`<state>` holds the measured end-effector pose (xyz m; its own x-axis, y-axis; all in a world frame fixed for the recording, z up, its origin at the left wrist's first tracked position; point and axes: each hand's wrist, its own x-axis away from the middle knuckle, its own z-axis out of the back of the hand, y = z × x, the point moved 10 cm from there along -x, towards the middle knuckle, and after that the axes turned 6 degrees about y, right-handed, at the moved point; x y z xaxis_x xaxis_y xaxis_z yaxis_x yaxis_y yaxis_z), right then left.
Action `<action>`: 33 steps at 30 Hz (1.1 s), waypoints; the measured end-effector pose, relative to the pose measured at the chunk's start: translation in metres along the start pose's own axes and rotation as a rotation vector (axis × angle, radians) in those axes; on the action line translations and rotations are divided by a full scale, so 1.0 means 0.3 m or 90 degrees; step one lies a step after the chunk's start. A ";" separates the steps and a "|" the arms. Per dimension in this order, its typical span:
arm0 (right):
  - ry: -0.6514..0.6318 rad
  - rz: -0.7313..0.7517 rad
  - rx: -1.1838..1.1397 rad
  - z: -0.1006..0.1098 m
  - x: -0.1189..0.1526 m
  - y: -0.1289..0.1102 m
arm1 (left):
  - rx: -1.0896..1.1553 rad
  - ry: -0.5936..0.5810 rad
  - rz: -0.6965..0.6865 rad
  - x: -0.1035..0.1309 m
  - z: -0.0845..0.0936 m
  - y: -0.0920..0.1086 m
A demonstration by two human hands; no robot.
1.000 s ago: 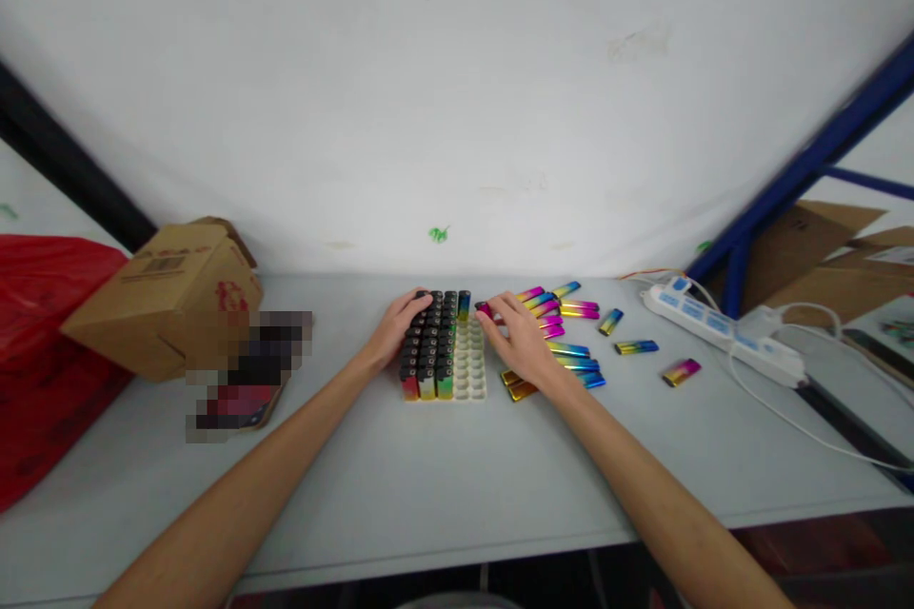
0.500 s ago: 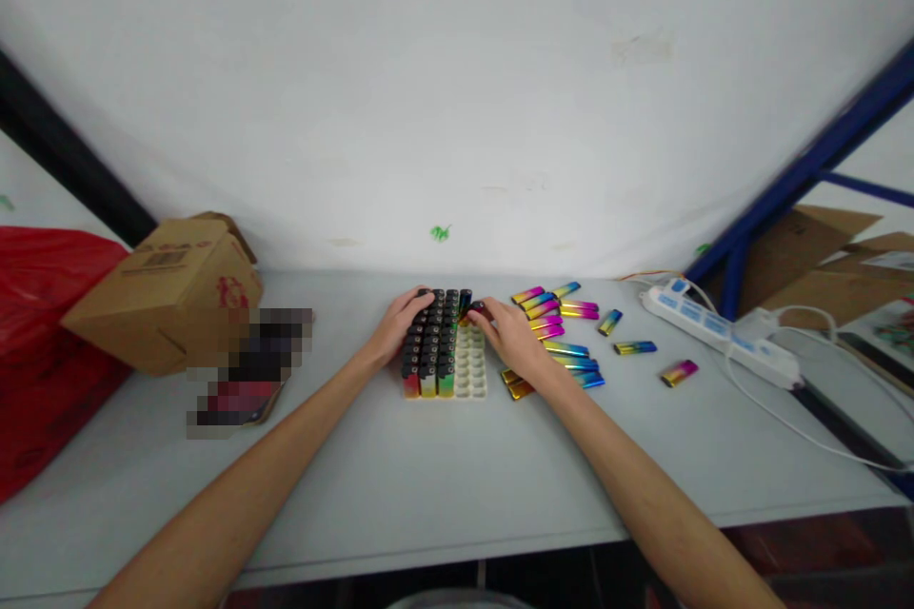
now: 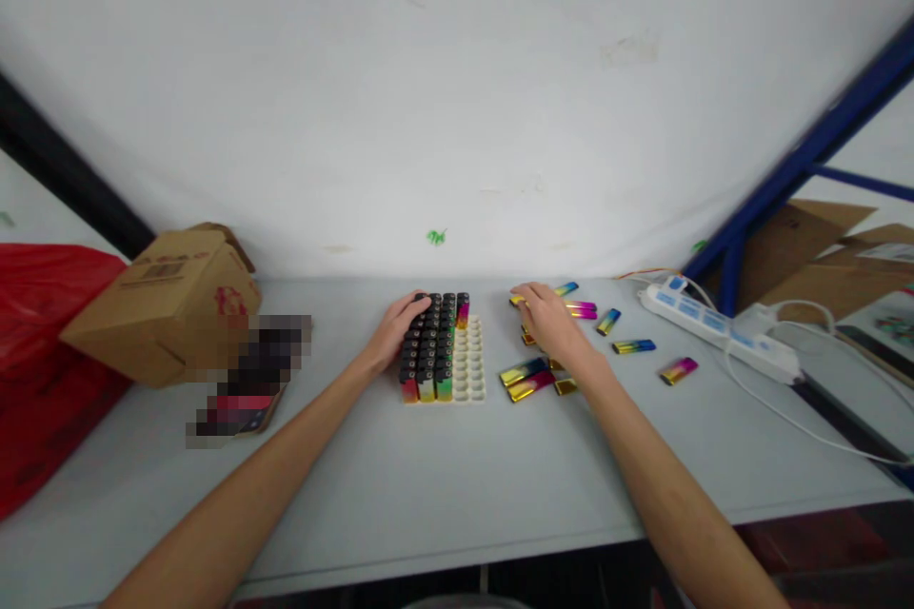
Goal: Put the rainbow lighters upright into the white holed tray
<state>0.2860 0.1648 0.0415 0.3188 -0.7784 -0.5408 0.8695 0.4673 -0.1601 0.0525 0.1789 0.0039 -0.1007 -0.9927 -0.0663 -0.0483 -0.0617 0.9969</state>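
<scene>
A white tray [image 3: 469, 397] with round-cornered slots stands mid-table, its left columns filled with upright black-topped lighters [image 3: 427, 350]. My left hand [image 3: 398, 325] is closed round the far left side of these lighters, thumb over their tops. In the fourth column, a magenta-and-gold lighter [image 3: 463, 315] stands near the back; the slots in front of it are bare. To the right of the tray, my right hand [image 3: 546, 312] is over the loose metallic lighters, fingers bent at the yellow end of one lighter [image 3: 515, 302]. The palm hides much of that pile.
More shiny lighters [image 3: 528, 386] lie flat near my right wrist, others [image 3: 633, 346] farther right. A white power strip [image 3: 721, 331] with cables lies at the right. On the left are a cardboard box [image 3: 164, 304], a pixelated dark object [image 3: 261, 371] and a red bag [image 3: 49, 381].
My right hand has left the tray and moved right to the loose lighters. A magenta-and-gold lighter now stands in the fourth column where that hand was. My left hand stays at the tray.
</scene>
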 end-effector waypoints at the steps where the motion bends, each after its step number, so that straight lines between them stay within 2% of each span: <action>1: -0.001 -0.002 0.006 0.000 0.007 0.045 | -0.001 0.002 -0.003 0.000 0.001 0.002; 4: -0.056 -0.019 0.019 -0.038 0.026 0.148 | -0.006 0.005 -0.009 0.000 0.002 0.006; 6: -0.108 -0.021 0.007 -0.071 0.036 0.173 | -0.007 0.007 -0.010 0.000 0.003 0.006; 8: -0.127 -0.010 0.001 -0.082 0.039 0.170 | -0.004 0.006 -0.008 0.000 0.003 0.004; 12: -0.112 -0.018 0.007 -0.063 0.040 0.167 | 0.003 0.002 0.001 0.001 0.003 -0.002; 25: -0.132 -0.061 -0.154 -0.036 0.044 0.160 | 0.003 0.009 -0.003 0.001 0.002 0.005; 33: -0.076 -0.052 -0.193 0.008 0.025 0.132 | -0.001 0.011 0.003 -0.001 0.002 0.004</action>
<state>0.3236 0.1764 0.0330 0.3104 -0.8536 -0.4182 0.7476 0.4910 -0.4472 0.0518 0.1791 0.0050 -0.0837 -0.9947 -0.0604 -0.0469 -0.0566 0.9973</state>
